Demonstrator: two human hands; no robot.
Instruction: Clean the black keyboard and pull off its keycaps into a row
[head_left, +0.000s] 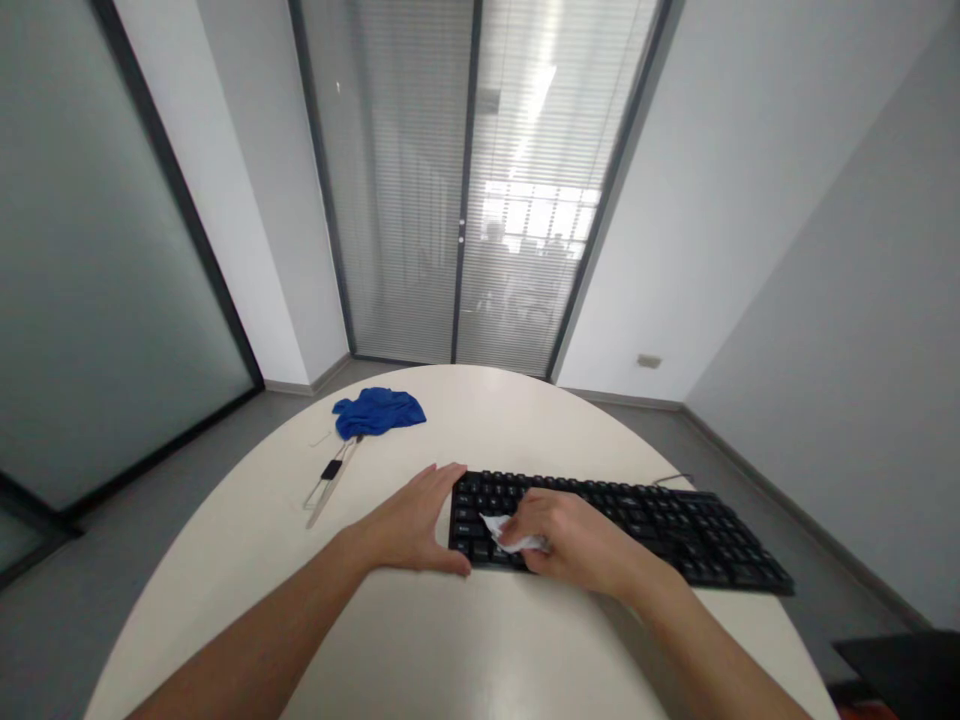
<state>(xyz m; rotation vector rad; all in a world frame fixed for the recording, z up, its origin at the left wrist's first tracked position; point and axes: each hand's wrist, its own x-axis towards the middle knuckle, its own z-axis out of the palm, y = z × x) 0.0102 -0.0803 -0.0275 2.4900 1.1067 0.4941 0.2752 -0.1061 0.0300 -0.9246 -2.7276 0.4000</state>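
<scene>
A black keyboard (712, 540) lies across the right half of the round table. My left hand (405, 522) grips its left end, with the thumb at the front edge and the fingers at the back corner. In my right hand (566, 538) a crumpled white tissue (498, 526) is pinched, pressed onto the keys near the left end. Some keys are hidden under this hand.
On the cream table (450, 640) a blue cloth (379, 411) lies bunched at the back left. Near it are a wire-looped tool with a black block (331, 470) and a thin pale stick (325, 503). The keyboard's cable (673, 478) runs off behind it.
</scene>
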